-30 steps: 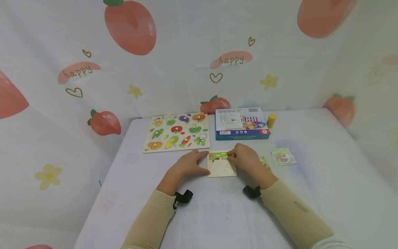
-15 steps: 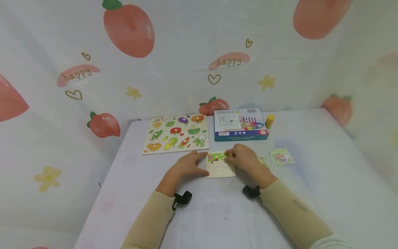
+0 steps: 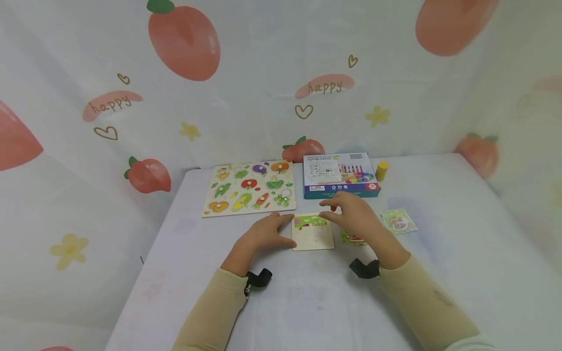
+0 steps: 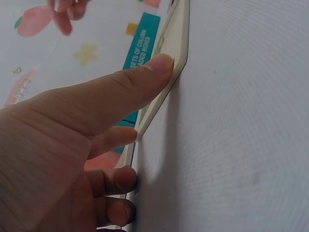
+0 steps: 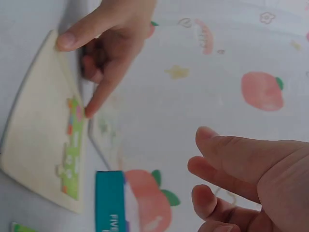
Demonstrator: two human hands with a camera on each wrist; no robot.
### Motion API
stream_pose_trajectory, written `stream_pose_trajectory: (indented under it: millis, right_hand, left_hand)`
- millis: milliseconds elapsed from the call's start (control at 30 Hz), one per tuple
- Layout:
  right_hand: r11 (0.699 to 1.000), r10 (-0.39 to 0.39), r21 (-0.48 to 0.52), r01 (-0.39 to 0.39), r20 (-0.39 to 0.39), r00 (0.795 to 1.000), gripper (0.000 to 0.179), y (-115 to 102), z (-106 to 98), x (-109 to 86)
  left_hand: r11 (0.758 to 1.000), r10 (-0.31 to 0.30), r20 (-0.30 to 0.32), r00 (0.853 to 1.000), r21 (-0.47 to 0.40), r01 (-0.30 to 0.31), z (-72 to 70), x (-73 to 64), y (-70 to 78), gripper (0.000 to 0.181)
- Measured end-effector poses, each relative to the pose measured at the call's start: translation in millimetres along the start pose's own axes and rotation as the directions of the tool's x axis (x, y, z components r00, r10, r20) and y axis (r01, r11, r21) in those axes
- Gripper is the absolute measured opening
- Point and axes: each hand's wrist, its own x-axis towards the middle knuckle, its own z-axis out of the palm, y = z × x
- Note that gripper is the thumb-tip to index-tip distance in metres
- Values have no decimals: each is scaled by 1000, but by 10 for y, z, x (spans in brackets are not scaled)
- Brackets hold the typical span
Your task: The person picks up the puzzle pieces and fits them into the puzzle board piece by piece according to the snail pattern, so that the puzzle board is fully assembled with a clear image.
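Note:
A small square wooden puzzle board lies flat on the table in the head view. Green printed puzzle pieces with a pink flower and white spots line its far edge. My left hand touches the board's left side, the thumb on the near corner and the forefinger at the far one. Raised above the board's far right corner, my right hand holds nothing, its thumb and fingers apart. More colourful puzzle pieces lie right of the board, partly hidden by my right hand.
A vegetable knob puzzle lies at the back left. Behind the board is a boxed bead set, with a yellow cylinder beside it. A printed picture card lies to the right. Patterned cloth hangs behind the table.
My right hand has let go of the puzzle piece at the board's far right and lifted up and to the right. Loose pieces beside the board show more. The left hand stays put.

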Motion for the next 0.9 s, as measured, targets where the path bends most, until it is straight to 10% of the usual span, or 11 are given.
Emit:
stream_pose_trajectory:
  millis: [900]
  right_hand:
    - [987,-142,56,148,-100,985,47,-108,-637,-460]
  left_hand:
    - [1000,-10,-3,1000,0,10,-11,-21,37,86]
